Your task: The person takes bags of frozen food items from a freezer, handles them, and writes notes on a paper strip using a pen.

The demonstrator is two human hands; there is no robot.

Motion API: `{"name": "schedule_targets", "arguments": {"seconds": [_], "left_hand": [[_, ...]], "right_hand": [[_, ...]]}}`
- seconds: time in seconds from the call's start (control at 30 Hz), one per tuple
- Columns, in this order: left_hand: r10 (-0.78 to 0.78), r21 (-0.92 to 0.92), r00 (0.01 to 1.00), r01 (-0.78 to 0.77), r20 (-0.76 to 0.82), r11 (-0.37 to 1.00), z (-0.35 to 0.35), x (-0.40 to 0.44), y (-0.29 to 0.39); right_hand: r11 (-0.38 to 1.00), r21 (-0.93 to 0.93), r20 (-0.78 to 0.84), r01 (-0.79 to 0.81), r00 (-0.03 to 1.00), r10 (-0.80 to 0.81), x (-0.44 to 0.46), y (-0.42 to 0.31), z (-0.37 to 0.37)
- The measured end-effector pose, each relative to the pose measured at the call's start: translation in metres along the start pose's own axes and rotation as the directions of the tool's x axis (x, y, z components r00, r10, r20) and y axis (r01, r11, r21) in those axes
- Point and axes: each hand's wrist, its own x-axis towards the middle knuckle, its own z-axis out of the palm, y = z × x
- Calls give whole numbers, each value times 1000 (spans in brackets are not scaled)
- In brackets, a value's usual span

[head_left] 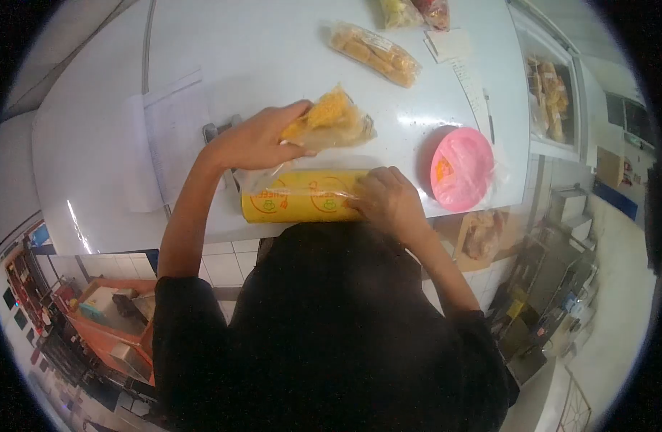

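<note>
My left hand (255,138) is closed on a piece of food topped with yellow shreds (327,109), which looks like bread with grated cheese. Clear plastic wrap (338,137) hangs around its lower side. Below it, along the table's near edge, lies a yellow roll of plastic wrap (295,198) with red and green print. My right hand (390,203) has its fingers curled over the right end of this roll; the fingertips are partly hidden. A clear strip of film runs from the roll's left end up toward my left hand.
A pink plate (462,170) with an orange scrap stands right on the white table (273,57). Packaged bread (374,54) and more bags lie at the back. Paper sheets (176,129) are at left, a metal object (221,128) beside my left wrist, and a pen (491,129) at right.
</note>
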Motion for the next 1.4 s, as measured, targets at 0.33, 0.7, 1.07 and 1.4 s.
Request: {"name": "schedule_targets", "arguments": {"seconds": [0.33,0.7,1.07,1.4], "left_hand": [[362,114,898,-398,249,910,75,-19,-10],[211,125,882,-287,422,950,82,0,7],[-10,221,997,-8,79,975,99,-39,36],[118,-8,980,-118,158,993,82,-28,-6]], "right_hand": [[894,309,143,-325,945,295,7,19,-7],[977,202,110,-66,993,44,27,1,-28],[959,280,198,-41,980,-15,24,8,-42],[999,-51,55,-11,998,14,11,41,-34]]}}
